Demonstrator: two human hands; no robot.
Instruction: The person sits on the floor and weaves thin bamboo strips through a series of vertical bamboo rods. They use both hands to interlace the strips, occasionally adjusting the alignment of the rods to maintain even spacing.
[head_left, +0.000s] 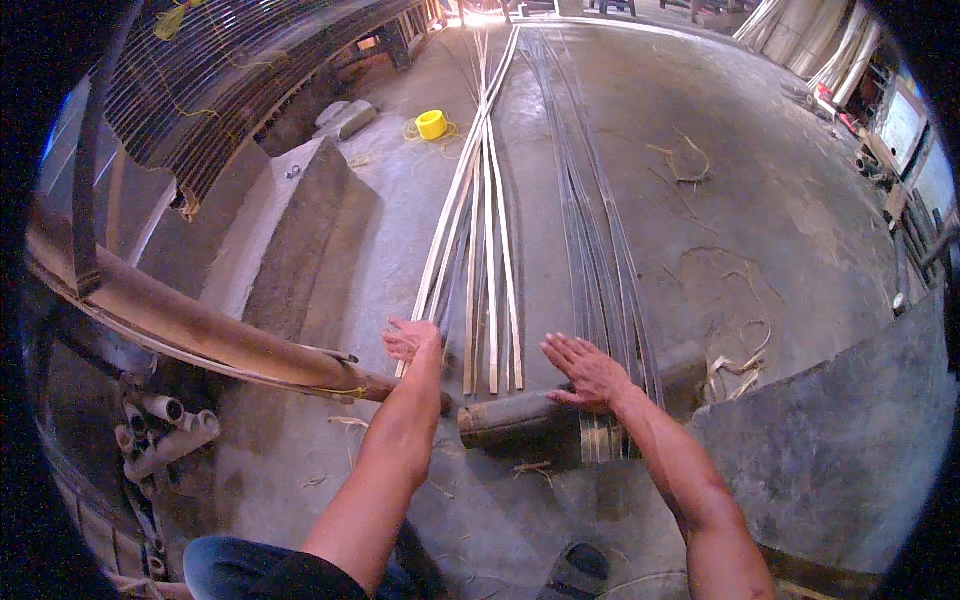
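Observation:
Long pale strips [498,250], looking like split bamboo, run away from me across the floor and cross each other toward the far end. My left hand [410,342] is over the near left end of these strips, fingers apart and holding nothing; whether it touches them I cannot tell. To their right lies a bundle of dark strips [590,240], its near ends resting across a dark log-like block [515,418]. My right hand [590,375] is open above that block beside the dark bundle, fingers stretched toward the pale strips. Its palm is hidden.
A yellow roll of twine [431,125] sits beyond the strips. Left of me are a thick bamboo pole [220,325], a concrete block [290,220] and a hanging slatted mat [200,90]. A grey sheet [830,440] stands at right; loose fibre scraps [740,365] litter the floor.

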